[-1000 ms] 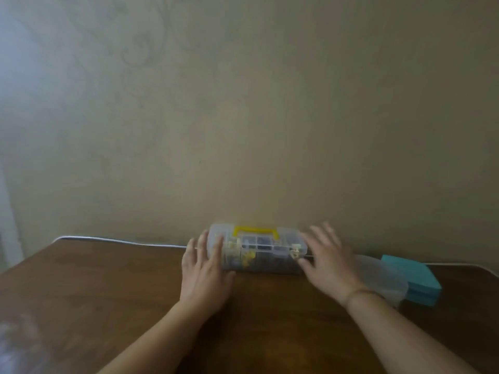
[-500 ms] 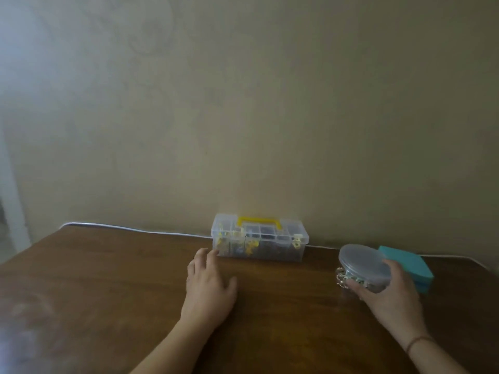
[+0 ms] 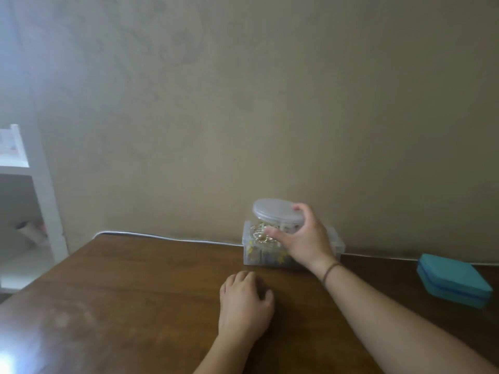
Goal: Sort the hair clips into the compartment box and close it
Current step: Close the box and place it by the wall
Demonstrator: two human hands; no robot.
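The clear compartment box [image 3: 336,242] stands closed at the table's far edge against the wall, with coloured clips showing through its front. My right hand [image 3: 305,238] grips a round clear jar [image 3: 275,214] with a grey lid, holding it over the box's top; gold clips show inside the jar. The box's handle is hidden behind the jar and hand. My left hand [image 3: 244,303] rests on the table in front of the box, fingers loosely curled, holding nothing.
A teal case [image 3: 453,282] lies on the brown wooden table [image 3: 121,292] at the right. A white cable [image 3: 167,237] runs along the table's far edge by the wall. A white shelf unit [image 3: 40,190] stands off to the left.
My right hand took hold of the round jar at the right and carried it left and up, over the compartment box. My left hand drew back onto the table. The camera view shifted.
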